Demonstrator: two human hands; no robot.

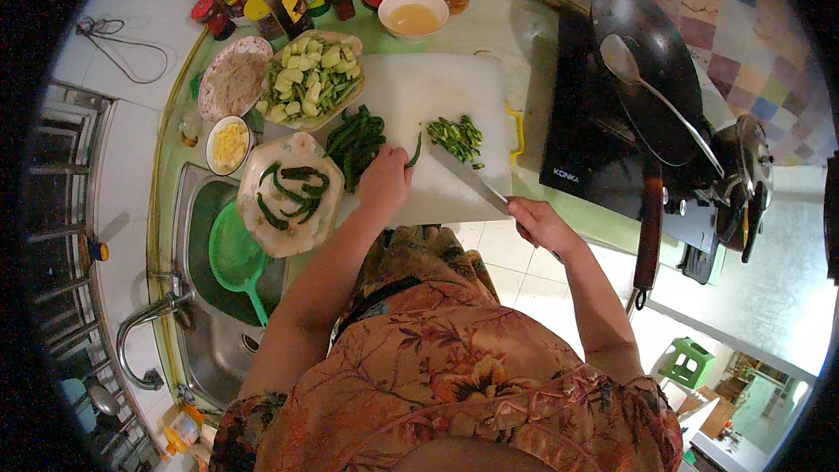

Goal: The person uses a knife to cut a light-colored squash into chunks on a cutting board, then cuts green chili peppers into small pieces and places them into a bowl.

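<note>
My left hand [385, 178] holds one green chili pepper [416, 149] by its end over the white cutting board [452, 82]. In my right hand [543, 226] is the handle of a kitchen knife [473, 177], its blade pointing left and away across the board. Sliced green chili [455, 139] lies in a small pile just beyond the blade's tip. Left of my left hand, dark green peppers [354, 144] are heaped on the board's edge. An octagonal plate [314, 219] with several whole chilies [303, 187] stands farther left, near my forearm.
Behind the plate are a dish of cut green vegetables [311, 78], a plate of pale shreds [234, 75] and a bowl of yellow strips [229, 144]. The sink [196, 334] holds a green strainer [239, 242]. A wok [649, 72] with a ladle [668, 101] sits on the cooktop [577, 144].
</note>
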